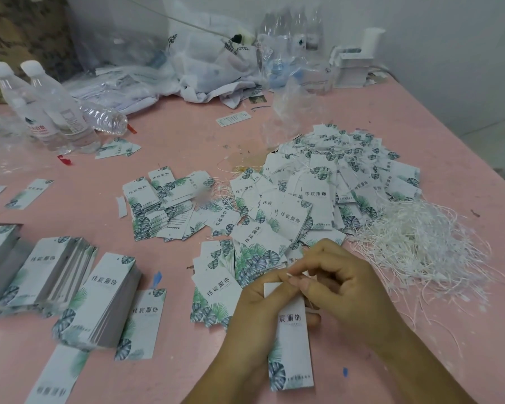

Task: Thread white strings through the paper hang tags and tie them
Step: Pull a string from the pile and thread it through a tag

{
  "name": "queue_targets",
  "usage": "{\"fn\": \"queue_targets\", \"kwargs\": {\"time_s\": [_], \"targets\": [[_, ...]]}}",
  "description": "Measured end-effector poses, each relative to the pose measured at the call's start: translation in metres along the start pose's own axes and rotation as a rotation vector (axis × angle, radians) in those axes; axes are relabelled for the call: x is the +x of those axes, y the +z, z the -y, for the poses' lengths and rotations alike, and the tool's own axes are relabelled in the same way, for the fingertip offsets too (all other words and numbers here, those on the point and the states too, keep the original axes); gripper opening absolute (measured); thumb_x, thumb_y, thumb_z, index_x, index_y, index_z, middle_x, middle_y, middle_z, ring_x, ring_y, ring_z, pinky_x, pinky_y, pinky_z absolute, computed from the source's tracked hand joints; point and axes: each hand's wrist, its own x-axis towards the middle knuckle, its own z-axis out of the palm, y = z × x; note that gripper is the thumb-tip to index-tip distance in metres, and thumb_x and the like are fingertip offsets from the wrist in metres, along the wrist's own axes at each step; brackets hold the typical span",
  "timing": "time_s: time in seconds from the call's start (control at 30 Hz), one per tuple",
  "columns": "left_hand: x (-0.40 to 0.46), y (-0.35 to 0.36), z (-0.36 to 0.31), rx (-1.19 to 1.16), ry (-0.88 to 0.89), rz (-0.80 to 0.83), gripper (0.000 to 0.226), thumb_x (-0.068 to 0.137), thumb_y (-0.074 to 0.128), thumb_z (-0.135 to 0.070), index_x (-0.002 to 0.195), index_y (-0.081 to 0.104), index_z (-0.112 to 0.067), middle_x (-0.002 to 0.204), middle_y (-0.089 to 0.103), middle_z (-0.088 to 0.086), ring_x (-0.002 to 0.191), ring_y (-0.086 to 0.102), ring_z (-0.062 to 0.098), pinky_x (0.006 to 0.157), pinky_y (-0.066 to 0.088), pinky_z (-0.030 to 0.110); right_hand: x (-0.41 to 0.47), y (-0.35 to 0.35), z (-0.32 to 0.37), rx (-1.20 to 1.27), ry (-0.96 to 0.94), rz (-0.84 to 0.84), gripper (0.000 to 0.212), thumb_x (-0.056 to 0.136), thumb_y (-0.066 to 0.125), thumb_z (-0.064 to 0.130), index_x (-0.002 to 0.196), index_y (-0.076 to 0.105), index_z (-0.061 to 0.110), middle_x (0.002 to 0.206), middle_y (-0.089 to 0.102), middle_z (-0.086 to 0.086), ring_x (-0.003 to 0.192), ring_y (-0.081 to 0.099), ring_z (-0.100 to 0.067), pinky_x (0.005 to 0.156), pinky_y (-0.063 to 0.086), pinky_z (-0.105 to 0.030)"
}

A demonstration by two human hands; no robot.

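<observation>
- Currently, one paper hang tag [292, 339] is held upright-lengthwise at the near centre of the pink table [187, 135], its leaf-printed end toward the near edge.
- The left hand [254, 310] grasps this tag from the left side, fingers curled round its upper part.
- The right hand [341, 284] pinches a white string [292, 275] at the tag's far end, thumb and forefinger closed on it; the string tip projects leftward just above the tag's top edge.
- Whether the string passes through the tag's hole cannot be told.
- A tangled bundle of loose white strings [420, 243] lies just right of the hands.
- A large heap of tags with strings attached [333, 182] sits beyond the hands, centre to right.
- A smaller scatter of tags [164, 205] lies left of that heap.
- Neat stacks of tags [99, 290] stand at the near left.
- Two clear water bottles [47, 103] stand at the far left, with another bottle lying beside them.
- Crumpled plastic bags [210, 65] are piled along the far edge against the wall.
- A white box-like item [353, 65] stands at the far right corner.
</observation>
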Motion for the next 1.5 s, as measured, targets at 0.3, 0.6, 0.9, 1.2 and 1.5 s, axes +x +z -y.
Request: {"fn": "queue_targets", "kwargs": {"time_s": [0.3, 0.6, 0.9, 1.2, 1.5], "targets": [[0.002, -0.003, -0.002, -0.111, -0.083, 0.021, 0.008, 0.080, 0.073, -0.016, 0.077, 0.076, -0.009, 0.079, 0.072, 0.015, 0.066, 0.070, 0.025, 0.066, 0.060, 0.039, 0.000, 0.002, -0.004, -0.104, -0.028, 0.023, 0.024, 0.076, 0.072, 0.006, 0.090, 0.075, 0.025, 0.085, 0.054, 0.004, 0.051, 0.040, -0.002, 0.053, 0.036, -0.011], [0.002, -0.001, 0.001, -0.012, -0.021, 0.034, 0.025, 0.074, 0.063, -0.014, 0.094, 0.074, -0.002, 0.097, 0.070, 0.032, 0.080, 0.069, 0.033, 0.068, 0.060, 0.037, -0.001, 0.014, -0.009, -0.116, -0.059, -0.169, 0.015, 0.077, 0.070, 0.008, 0.081, 0.074, 0.022, 0.083, 0.056, 0.008, 0.060, 0.052, -0.002, 0.057, 0.038, -0.007], [0.003, -0.008, 0.009, 0.126, 0.130, -0.003, 0.042, 0.077, 0.050, -0.010, 0.108, 0.073, -0.027, 0.109, 0.073, 0.013, 0.100, 0.072, 0.033, 0.088, 0.057, 0.044, 0.001, 0.006, -0.003, 0.073, 0.049, -0.262, 0.013, 0.086, 0.062, 0.017, 0.085, 0.069, 0.027, 0.086, 0.063, 0.006, 0.076, 0.058, -0.006, 0.069, 0.043, -0.008], [0.003, -0.013, 0.011, 0.208, 0.290, -0.076, 0.038, 0.081, 0.069, -0.035, 0.119, 0.069, -0.034, 0.114, 0.074, 0.011, 0.106, 0.070, 0.032, 0.093, 0.052, 0.057, -0.002, 0.018, -0.002, 0.042, 0.028, -0.155, 0.013, 0.085, 0.064, 0.018, 0.081, 0.066, 0.030, 0.082, 0.060, 0.011, 0.069, 0.054, -0.003, 0.065, 0.040, -0.006], [0.000, -0.009, 0.008, 0.138, 0.320, -0.101, 0.039, 0.077, 0.079, -0.037, 0.114, 0.071, -0.030, 0.101, 0.076, 0.015, 0.093, 0.073, 0.034, 0.072, 0.059, 0.040, -0.002, 0.027, -0.004, 0.035, 0.051, -0.187, 0.010, 0.085, 0.065, 0.020, 0.080, 0.066, 0.029, 0.079, 0.059, 0.013, 0.070, 0.054, -0.004, 0.065, 0.039, -0.007]]}}
